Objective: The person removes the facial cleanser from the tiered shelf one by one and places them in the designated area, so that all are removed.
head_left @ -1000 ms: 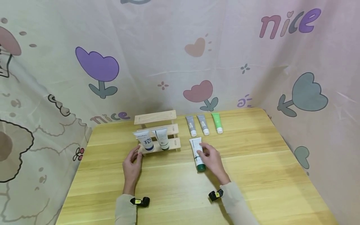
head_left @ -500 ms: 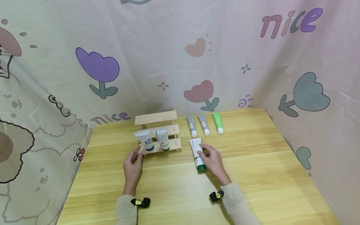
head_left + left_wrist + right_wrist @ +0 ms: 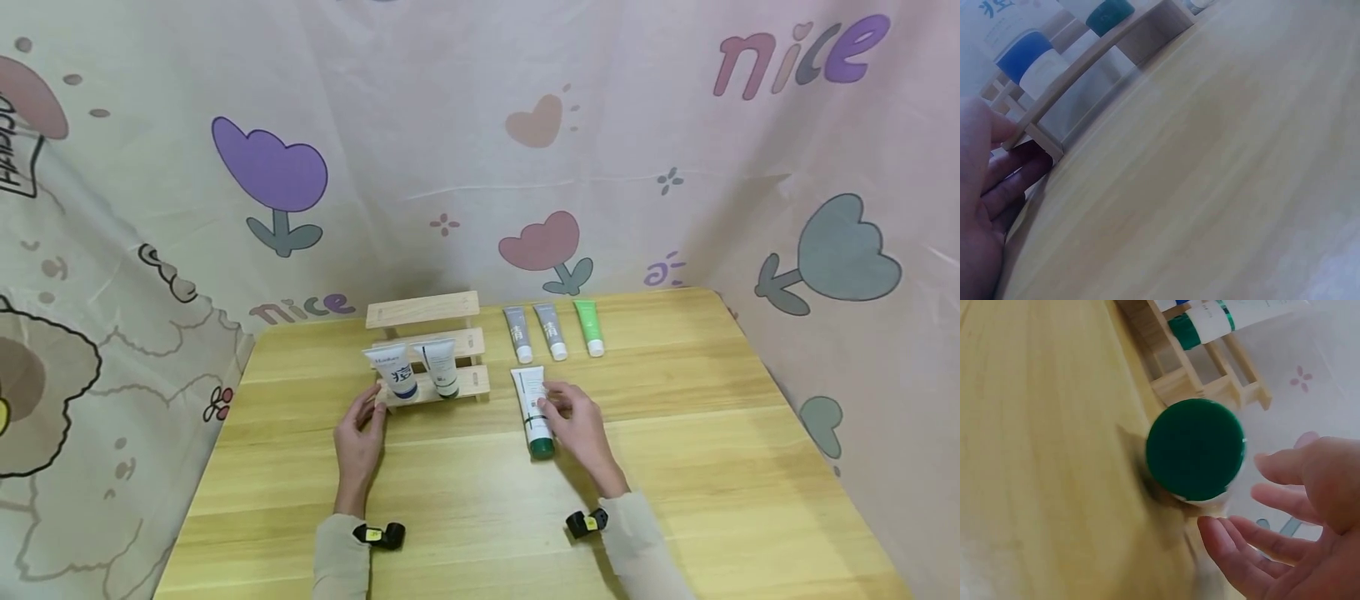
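My left hand (image 3: 360, 442) holds the front left end of a three-tier wooden rack (image 3: 474, 382). In the left wrist view the thumb lies at the shelf's end with the fingers curled below it. On the lowest tier stand a white tube with a blue cap (image 3: 394, 371) and a white tube with a green cap (image 3: 440, 367), both on their caps. To the right, a larger white tube with a dark green cap (image 3: 531, 404) lies on the table. At its right side is my right hand (image 3: 583, 425), fingers loosely bent and spread; whether the fingertips touch the tube I cannot tell.
Two grey tubes (image 3: 518, 333) with white caps and a green tube (image 3: 589, 327) lie in a row right of the rack, near the back edge of the wooden table (image 3: 465, 517). A patterned cloth (image 3: 420, 167) hangs behind and at the sides.
The head view has shifted slightly, so everything appears a little further right. Both hands, the rack and the tubes keep their places relative to each other.
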`<control>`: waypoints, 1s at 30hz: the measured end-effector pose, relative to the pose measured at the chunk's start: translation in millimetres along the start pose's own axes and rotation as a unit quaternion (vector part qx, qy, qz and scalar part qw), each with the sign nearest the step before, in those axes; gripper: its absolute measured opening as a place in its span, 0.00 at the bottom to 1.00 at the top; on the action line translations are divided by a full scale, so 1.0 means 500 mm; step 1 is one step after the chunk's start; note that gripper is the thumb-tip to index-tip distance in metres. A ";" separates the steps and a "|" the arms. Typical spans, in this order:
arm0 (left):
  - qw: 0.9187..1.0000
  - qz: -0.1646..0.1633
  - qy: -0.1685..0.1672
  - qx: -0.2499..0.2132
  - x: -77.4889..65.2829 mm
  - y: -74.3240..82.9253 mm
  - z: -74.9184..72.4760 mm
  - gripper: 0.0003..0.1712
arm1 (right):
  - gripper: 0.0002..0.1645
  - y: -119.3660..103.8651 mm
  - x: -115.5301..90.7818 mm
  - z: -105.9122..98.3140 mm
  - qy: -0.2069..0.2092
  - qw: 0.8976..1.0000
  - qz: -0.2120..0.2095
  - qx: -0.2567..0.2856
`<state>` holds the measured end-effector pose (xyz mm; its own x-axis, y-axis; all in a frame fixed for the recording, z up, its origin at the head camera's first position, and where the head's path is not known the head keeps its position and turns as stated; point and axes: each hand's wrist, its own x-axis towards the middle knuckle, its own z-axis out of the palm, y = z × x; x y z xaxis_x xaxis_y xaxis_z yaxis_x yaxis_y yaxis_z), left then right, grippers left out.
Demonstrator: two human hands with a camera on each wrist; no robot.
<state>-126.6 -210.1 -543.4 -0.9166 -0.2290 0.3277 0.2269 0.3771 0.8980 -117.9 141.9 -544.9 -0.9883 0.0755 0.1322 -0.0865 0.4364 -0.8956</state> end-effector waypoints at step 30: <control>1.000 -0.004 -0.003 0.001 -0.001 0.003 -0.001 0.18 | 0.30 -0.124 0.064 0.143 -0.103 0.962 -0.056 0.248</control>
<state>-125.8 -209.8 -542.1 -0.9203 -0.2271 0.3185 0.2187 0.3764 0.9003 -153.0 53.3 -515.7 -0.9686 -0.1495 0.1985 -0.1926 -0.0532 -0.9798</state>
